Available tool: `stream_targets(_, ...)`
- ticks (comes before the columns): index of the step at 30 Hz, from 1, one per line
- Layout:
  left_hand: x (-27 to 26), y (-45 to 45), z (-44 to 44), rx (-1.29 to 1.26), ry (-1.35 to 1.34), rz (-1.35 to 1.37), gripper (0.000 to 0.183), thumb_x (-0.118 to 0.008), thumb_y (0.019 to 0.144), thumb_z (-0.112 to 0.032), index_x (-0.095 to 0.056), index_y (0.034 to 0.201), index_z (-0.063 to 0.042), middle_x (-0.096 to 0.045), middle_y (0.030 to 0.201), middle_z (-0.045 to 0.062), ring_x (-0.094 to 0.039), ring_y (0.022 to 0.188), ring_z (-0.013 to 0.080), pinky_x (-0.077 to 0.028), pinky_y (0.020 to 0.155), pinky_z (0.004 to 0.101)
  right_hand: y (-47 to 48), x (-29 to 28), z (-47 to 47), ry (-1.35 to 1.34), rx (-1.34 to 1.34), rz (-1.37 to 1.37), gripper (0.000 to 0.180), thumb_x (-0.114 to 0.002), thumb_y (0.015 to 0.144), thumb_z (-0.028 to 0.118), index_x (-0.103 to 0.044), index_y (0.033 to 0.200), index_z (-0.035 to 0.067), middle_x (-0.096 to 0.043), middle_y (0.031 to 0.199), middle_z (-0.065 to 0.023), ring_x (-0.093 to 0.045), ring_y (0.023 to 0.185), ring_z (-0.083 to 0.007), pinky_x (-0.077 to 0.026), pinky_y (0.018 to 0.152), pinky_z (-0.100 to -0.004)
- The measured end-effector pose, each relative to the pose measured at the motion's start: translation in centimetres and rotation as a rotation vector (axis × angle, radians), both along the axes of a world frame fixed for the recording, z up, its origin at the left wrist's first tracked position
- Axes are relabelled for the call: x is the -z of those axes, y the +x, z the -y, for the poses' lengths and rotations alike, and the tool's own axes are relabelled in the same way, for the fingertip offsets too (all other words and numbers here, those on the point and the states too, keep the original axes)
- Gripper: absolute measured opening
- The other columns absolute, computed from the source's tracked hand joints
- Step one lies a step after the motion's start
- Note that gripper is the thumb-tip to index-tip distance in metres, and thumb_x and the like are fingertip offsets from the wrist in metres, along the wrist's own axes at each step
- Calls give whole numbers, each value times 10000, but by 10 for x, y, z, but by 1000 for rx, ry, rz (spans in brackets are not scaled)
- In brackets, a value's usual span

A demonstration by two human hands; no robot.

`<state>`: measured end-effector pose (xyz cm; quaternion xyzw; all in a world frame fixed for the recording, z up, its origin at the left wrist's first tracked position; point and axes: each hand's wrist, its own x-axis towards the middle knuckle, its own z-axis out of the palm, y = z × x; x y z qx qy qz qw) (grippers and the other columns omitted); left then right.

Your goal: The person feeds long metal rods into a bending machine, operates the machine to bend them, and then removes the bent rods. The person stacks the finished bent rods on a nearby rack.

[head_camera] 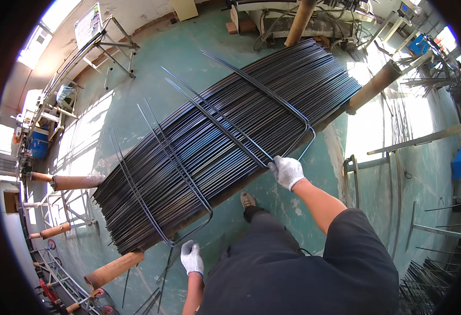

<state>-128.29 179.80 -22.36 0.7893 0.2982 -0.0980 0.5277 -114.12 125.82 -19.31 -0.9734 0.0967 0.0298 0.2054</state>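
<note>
My right hand (287,172), in a white knit glove, grips a corner of a U-shaped bent metal rod (309,145) at the near edge of a wide stack of long dark metal rods (214,138). The legs of this bent piece lie across the stack, and its rods look doubled. A second U-shaped bent rod (204,220) lies across the stack further left, its rounded end overhanging the near edge. My left hand (192,258), also gloved, hangs just beside that end, apart from it and holding nothing.
Brown tubes (114,271) (374,87) jut from the corners of the stack. Loose rods (151,301) lie on the green floor by my left. A metal bar (427,136) crosses at the right, with more rods (423,283) at lower right. Machinery (317,25) stands at the back.
</note>
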Motion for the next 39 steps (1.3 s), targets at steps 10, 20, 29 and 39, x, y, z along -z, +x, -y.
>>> stream_targets(10, -1, -76, 9, -74, -45, 3, 301, -784, 1016, -42, -770, 1311, 19, -802, 1214, 122, -744, 1113, 220, -599, 1026, 377, -11, 85, -13, -168, 0, 0, 237, -812, 981, 290, -782, 1126, 105, -783, 1186, -158, -729, 1191, -379, -592, 1004, -530)
stream_targets(20, -3, -186, 9, -126, 87, -52, 307, -815, 989, -72, -771, 1279, 20, -815, 1121, 115, -774, 967, 207, -637, 878, 371, 54, 119, -9, -198, -118, -261, 243, -770, 972, 333, -856, 1049, 119, -849, 1047, -174, -809, 1054, -403, -617, 944, -550)
stream_targets(29, -17, -156, 74, -335, 12, -45, 302, -796, 1016, -69, -763, 1303, 18, -794, 1163, 101, -739, 1043, 204, -612, 970, 367, 47, 36, 1, -57, -124, 61, 469, -702, 1095, 520, -731, 892, 99, -773, 795, -203, -768, 794, -477, -604, 765, -609)
stream_targets(39, -36, -179, 82, -362, -76, 120, 296, -816, 1025, -98, -773, 1290, 27, -812, 1166, 122, -763, 1079, 209, -611, 988, 370, 117, -145, 4, -188, 203, 744, 468, -698, 1130, 468, -662, 824, 115, -725, 709, -217, -725, 681, -510, -569, 615, -607)
